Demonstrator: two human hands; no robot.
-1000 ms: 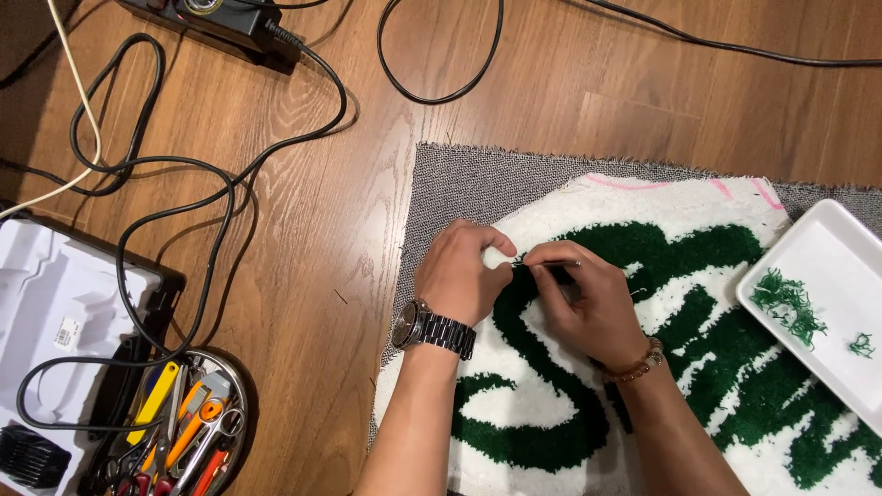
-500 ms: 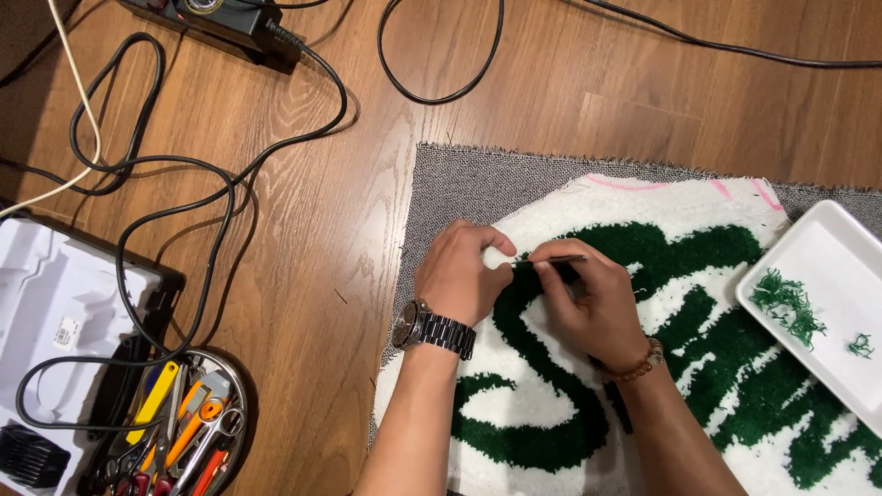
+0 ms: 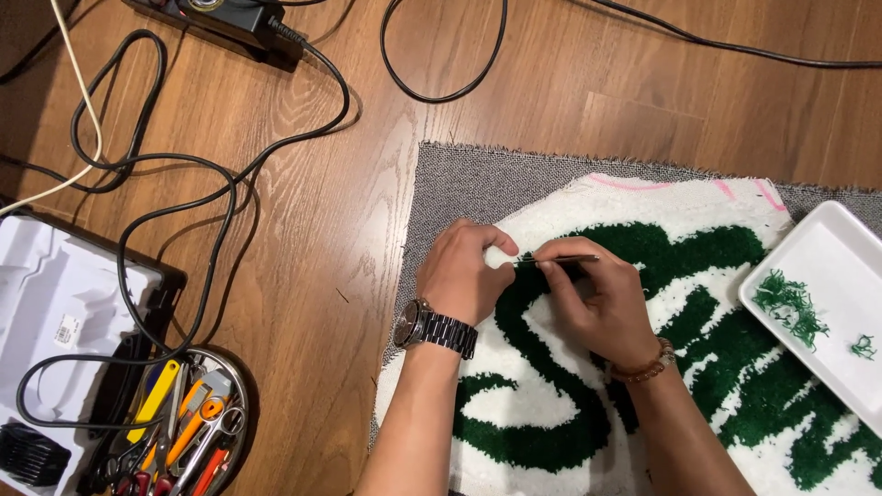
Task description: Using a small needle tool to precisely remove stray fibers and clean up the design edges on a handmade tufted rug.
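Both hands met low and close, forearms reaching in from the bottom edge.

The left hand (image 3: 467, 276) lay knuckles up, fingers curled under and the thumb stretched rightward toward the other hand; a metal wristwatch (image 3: 434, 325) circled its wrist, and the bare forearm ran down and slightly left. The right hand (image 3: 599, 303) sat just beside it, fingers bent and pinched together at the tips around a thin dark tool (image 3: 557, 261), its point directed at the left thumb. A beaded bracelet (image 3: 641, 366) ringed the right wrist, and that forearm angled down to the right.
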